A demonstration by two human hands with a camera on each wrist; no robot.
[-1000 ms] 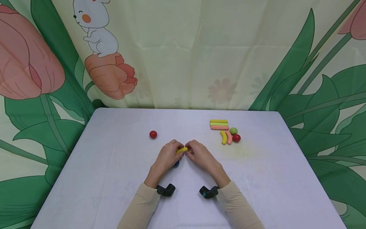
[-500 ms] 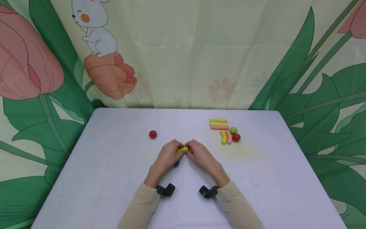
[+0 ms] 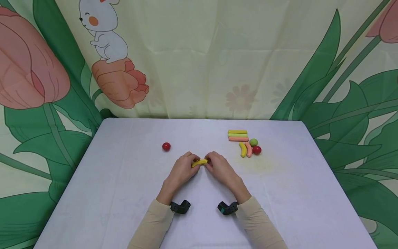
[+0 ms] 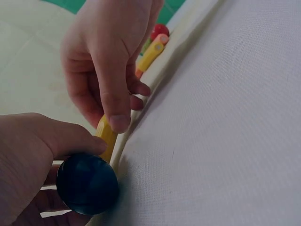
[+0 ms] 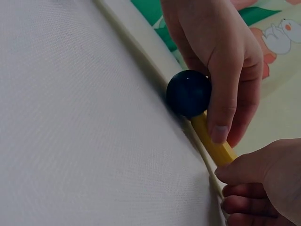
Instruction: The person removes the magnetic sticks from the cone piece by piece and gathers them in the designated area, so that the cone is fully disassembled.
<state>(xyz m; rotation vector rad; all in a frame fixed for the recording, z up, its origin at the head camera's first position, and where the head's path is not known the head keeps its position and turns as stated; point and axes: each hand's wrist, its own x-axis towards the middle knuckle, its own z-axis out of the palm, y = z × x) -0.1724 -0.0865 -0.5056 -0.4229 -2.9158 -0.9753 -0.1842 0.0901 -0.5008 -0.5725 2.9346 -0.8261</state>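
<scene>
A short curved yellow stick (image 3: pixel 200 162) is held just above the white tabletop, between both hands. My left hand (image 3: pixel 184 170) pinches one part of it between thumb and fingers. At its other end is my right hand (image 3: pixel 219 167), thumb and fingertips on the stick. A dark blue ball (image 4: pixel 88 183) sits at the left end of the stick beside the left hand. In the right wrist view the blue ball (image 5: pixel 189 93) appears to touch the yellow stick (image 5: pixel 214 143). The head view hides this ball.
On the white table (image 3: pixel 130 207), a red ball (image 3: pixel 166 146) lies left of centre. Straight sticks (image 3: pixel 238 135), a curved yellow stick (image 3: pixel 243 149), a curved pink stick (image 3: pixel 248 149), a green ball (image 3: pixel 253 142) and a red ball (image 3: pixel 256 150) are grouped at the back right.
My right hand has shifted slightly right along the stick, so more yellow shows. The blue ball, visible below the left hand before, is now hidden from the head view.
</scene>
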